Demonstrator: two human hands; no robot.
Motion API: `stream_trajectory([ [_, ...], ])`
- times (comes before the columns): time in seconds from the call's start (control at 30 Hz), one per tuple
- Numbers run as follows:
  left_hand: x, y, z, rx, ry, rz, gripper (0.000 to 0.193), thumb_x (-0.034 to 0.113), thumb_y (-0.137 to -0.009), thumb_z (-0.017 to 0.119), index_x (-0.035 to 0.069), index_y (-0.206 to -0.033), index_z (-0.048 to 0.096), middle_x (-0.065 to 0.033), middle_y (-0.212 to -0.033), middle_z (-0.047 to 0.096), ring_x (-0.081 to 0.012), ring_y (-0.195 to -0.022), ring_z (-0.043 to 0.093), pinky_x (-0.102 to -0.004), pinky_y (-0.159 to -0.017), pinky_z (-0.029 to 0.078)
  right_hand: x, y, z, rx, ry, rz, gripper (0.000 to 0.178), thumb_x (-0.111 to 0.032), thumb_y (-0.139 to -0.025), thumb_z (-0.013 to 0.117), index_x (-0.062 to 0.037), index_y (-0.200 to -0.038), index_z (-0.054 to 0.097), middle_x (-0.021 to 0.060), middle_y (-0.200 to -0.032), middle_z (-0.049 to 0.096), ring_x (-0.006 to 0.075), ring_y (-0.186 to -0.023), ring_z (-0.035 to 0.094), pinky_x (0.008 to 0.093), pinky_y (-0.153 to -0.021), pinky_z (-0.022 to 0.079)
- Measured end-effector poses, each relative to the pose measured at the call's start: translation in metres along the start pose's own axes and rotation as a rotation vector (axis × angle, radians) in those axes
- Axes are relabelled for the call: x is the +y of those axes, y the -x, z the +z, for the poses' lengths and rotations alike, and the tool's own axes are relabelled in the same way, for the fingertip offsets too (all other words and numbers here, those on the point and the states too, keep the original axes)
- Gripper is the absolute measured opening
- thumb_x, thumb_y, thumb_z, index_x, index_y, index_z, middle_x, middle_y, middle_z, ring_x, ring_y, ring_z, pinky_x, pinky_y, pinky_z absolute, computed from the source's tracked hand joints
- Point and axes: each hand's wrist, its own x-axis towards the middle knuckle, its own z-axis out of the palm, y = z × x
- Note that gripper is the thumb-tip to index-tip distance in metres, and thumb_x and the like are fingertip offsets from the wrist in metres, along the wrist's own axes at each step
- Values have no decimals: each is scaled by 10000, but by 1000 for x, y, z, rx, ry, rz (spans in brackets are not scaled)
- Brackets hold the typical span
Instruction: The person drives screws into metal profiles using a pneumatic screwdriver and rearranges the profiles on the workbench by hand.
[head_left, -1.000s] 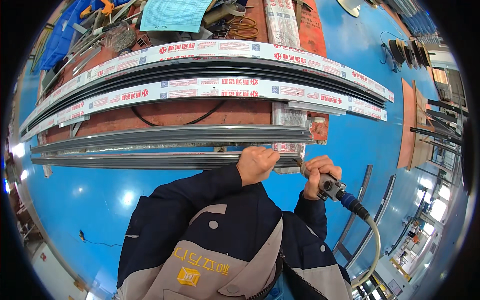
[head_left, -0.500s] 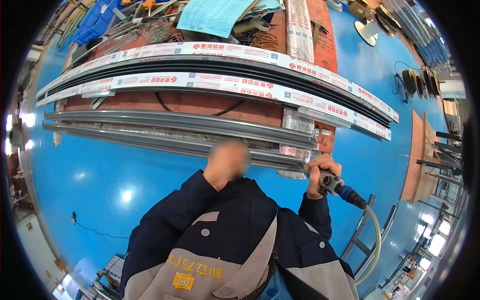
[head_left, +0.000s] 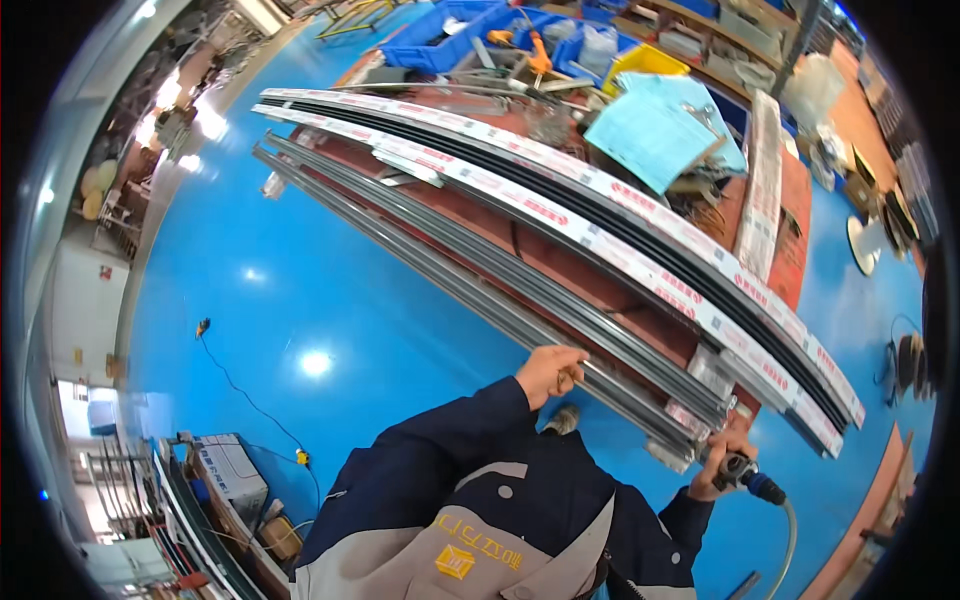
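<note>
1. Right hand point(head_left: 722, 462) wraps closely around a grey air tool point(head_left: 740, 470); a blue coupling point(head_left: 766, 488) and a pale hose point(head_left: 793, 535) run off toward the lower right.
2. That tool sits at the right end of the near grey profile point(head_left: 480, 299); whether the two touch cannot be made out.
3. Left hand point(head_left: 548, 376) is beside the same profile's near edge, fingers curled in and thumb close to them; I cannot tell whether they pinch anything. Its dark sleeve point(head_left: 465, 422) slants up from the body, while the right arm is bent close to the torso.
4. Blue floor point(head_left: 250, 310) spreads left from the profile's near edge, leaving open room on that side.
5. Beyond a narrow gap, a second grey profile point(head_left: 530, 278) runs alongside the first.
6. Farther across, white-filmed profiles point(head_left: 545, 210) lie over the red bench point(head_left: 792, 225), their right ends jutting past its edge.
7. Light-blue papers point(head_left: 650, 135) and blue bins point(head_left: 440, 45) crowd the far side.
</note>
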Motion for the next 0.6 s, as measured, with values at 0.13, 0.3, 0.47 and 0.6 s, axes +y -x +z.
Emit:
stream_trajectory([
  [0.13,4,0,-3,46,-82,-26,238,127,-932,576,-56,-1058,660,-122,-684,615,-102,-410,353,-244,-363,240,14,11,-12,-37,126,100,59,-105,-836,561,-70,-803,527,54,-761,574,181,-681,491,342,-798,444],
  [0.3,18,0,-3,-54,-193,-96,260,161,-949,573,-50,-1079,652,-108,-710,609,-92,-416,354,-244,-361,242,-47,-1,32,477,240,155,179,-162,-892,492,-66,-743,521,74,-755,528,184,-682,474,357,-715,430],
  [0.47,35,-3,-68,-422,113,-224,192,144,-934,582,-13,-1030,637,-79,-777,588,-115,-459,404,-237,-381,256,-27,11,56,450,188,-32,232,-214,-994,537,-43,-839,552,64,-648,501,155,-537,420,360,-546,396],
  [0.6,100,25,-141,-318,96,-128,160,133,-942,570,1,-1020,617,-69,-790,568,-118,-539,452,-236,-434,299,-32,36,154,439,106,-60,225,-200,-993,547,-31,-845,540,67,-654,509,154,-530,417,349,-545,391],
])
